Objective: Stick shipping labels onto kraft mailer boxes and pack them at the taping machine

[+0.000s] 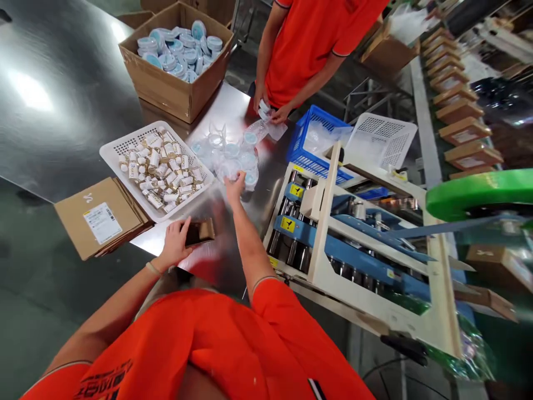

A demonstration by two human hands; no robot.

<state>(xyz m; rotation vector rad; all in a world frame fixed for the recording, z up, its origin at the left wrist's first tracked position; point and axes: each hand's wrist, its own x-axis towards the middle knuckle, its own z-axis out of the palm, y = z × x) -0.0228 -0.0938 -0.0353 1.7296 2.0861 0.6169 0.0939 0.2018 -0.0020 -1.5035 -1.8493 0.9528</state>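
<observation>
My left hand: grasping one end of a small brown cardboard carton, on the shiny metal table. My right hand: fingertips at a heap of clear-bagged pale-blue round packets; whether pinching one, I cannot tell. Step, as judged: picking out a packet; calls for parting one bag from its neighbours. White perforated plastic basket: small white-capped glassy bottles. Large brown cardboard box: blue-and-white discs, loose.

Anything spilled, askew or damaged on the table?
Nothing looks spilled or damaged. Slightly untidy: clear plastic packets of pale-blue round discs lie in a loose heap on the shiny metal table, not in a container.
</observation>
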